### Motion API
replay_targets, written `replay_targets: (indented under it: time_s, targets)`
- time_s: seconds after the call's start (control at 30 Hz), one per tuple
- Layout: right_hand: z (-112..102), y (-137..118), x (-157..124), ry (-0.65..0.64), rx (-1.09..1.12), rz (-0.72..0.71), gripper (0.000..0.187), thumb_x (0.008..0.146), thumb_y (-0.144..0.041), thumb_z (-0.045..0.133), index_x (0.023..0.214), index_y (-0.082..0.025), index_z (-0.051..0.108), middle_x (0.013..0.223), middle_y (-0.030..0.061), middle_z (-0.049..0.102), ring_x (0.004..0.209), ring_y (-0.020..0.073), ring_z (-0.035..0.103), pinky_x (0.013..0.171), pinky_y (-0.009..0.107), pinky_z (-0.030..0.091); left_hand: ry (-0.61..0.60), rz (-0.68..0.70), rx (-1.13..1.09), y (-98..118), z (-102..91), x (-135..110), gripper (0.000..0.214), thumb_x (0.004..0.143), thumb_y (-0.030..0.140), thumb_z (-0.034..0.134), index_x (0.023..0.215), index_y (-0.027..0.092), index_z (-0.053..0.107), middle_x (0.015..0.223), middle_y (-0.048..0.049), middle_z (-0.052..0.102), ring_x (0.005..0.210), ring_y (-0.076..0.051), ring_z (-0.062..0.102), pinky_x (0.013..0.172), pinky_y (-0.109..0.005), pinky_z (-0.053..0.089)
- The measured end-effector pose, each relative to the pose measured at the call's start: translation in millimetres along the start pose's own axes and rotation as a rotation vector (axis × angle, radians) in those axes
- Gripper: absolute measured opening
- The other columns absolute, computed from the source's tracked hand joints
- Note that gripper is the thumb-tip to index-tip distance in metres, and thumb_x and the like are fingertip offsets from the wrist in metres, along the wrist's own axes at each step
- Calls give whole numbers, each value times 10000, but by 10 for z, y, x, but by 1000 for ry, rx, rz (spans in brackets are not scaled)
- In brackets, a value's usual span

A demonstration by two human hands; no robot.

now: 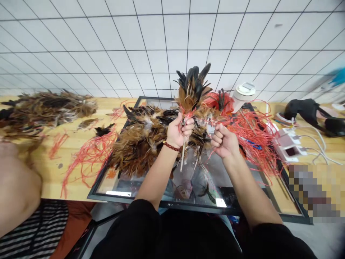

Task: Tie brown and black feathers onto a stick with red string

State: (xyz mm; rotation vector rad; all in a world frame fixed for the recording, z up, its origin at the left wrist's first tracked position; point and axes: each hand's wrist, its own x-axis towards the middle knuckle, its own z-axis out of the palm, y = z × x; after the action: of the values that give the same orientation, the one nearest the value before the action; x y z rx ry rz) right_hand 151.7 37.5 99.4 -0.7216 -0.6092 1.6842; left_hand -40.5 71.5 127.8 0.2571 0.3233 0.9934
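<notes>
My left hand (180, 130) is closed around the thin pale stick of a feather duster (192, 86). Dark and brown feathers fan upward from the stick's top, with red string at their base. My right hand (224, 141) is pinched shut on a strand of feathers (208, 118), which stretches across from the duster's base; the exact grip point is partly hidden by the fingers. Beneath and behind my hands, a heap of brown and black feathers (142, 144) lies on a black-framed glass panel (172, 205).
Red plastic string (253, 133) is tangled at right, around a blue-handled tool (250, 143). A white-lidded cup (244, 95) stands behind it. Chargers with cables (292, 145) sit farther right. More string (88, 154) and feathers (51, 108) lie left, near another person's arm (18, 187).
</notes>
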Motion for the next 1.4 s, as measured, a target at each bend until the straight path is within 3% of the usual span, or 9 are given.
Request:
replay_targets:
  time_s: [0.13, 0.43, 0.6, 0.7, 0.77, 0.87, 1.07, 1.23, 1.4]
  targets:
    - [-88, 24, 9, 65, 22, 13, 310, 679, -328, 813, 738, -191, 541, 458, -131, 145, 385, 32, 59, 309, 150, 173, -12, -6, 7, -33, -21, 5, 526, 964, 582, 362, 725, 135, 504, 679, -12, 443, 444, -28, 318, 331, -125, 236]
    - [-274, 173, 76, 120, -129, 37, 329, 666, -382, 800, 754, -203, 538, 453, -132, 191, 366, 28, 84, 325, 159, 114, 86, 99, 136, -116, 40, 43, 214, 932, 300, 560, 828, 122, 618, 760, -50, 627, 440, -15, 334, 344, -119, 204]
    - [-293, 329, -37, 87, -421, 21, 417, 654, -551, 782, 745, -181, 613, 458, -113, 246, 381, 34, 151, 370, 184, 119, 164, 174, 118, -72, 2, 77, 221, 962, 217, 500, 783, 125, 591, 717, -31, 625, 419, -9, 336, 343, -113, 195]
    - [-467, 243, 43, -1, -735, 15, 489, 741, -648, 661, 794, -163, 695, 509, -51, 410, 438, 69, 340, 428, 204, 253, 217, 231, 120, -12, -18, 84, 222, 969, 210, 485, 788, 133, 589, 716, -30, 643, 412, -16, 347, 337, -126, 198]
    - [-641, 110, 226, 79, -979, -75, 506, 788, -642, 589, 845, -160, 733, 631, 11, 581, 560, 118, 503, 526, 238, 375, 241, 263, 122, 17, -14, 83, 226, 973, 211, 479, 787, 136, 584, 721, -29, 648, 409, -16, 351, 334, -129, 192]
    - [-827, -48, 614, 393, -1406, -259, 359, 820, -479, 588, 848, -159, 749, 811, 65, 712, 769, 192, 630, 722, 297, 460, 261, 296, 111, 27, 14, 76, 246, 990, 211, 438, 806, 137, 585, 719, -27, 645, 407, -16, 354, 333, -129, 193]
    - [-731, 29, 1178, 615, -1797, -169, 348, 818, -476, 612, 984, -204, 752, 990, 135, 742, 966, 281, 674, 806, 361, 494, 268, 303, 98, -4, 51, 61, 305, 1012, 217, 373, 791, 136, 567, 731, -28, 634, 415, -16, 357, 337, -122, 229]
    - [-806, -46, 1283, 683, -1721, -174, 213, 797, -344, 615, 859, -187, 745, 918, 123, 742, 934, 266, 679, 815, 348, 496, 273, 299, 92, 20, 10, 65, 346, 1023, 246, 341, 803, 133, 582, 743, -35, 634, 422, -18, 353, 343, -123, 248]
    - [-587, -176, 992, 606, -985, -252, 104, 682, -272, 640, 664, -175, 608, 579, 13, 617, 553, 136, 557, 540, 244, 427, 304, 256, 64, 14, -55, 119, 298, 1006, 270, 415, 811, 132, 594, 726, -28, 628, 462, -31, 435, 390, -135, 312]
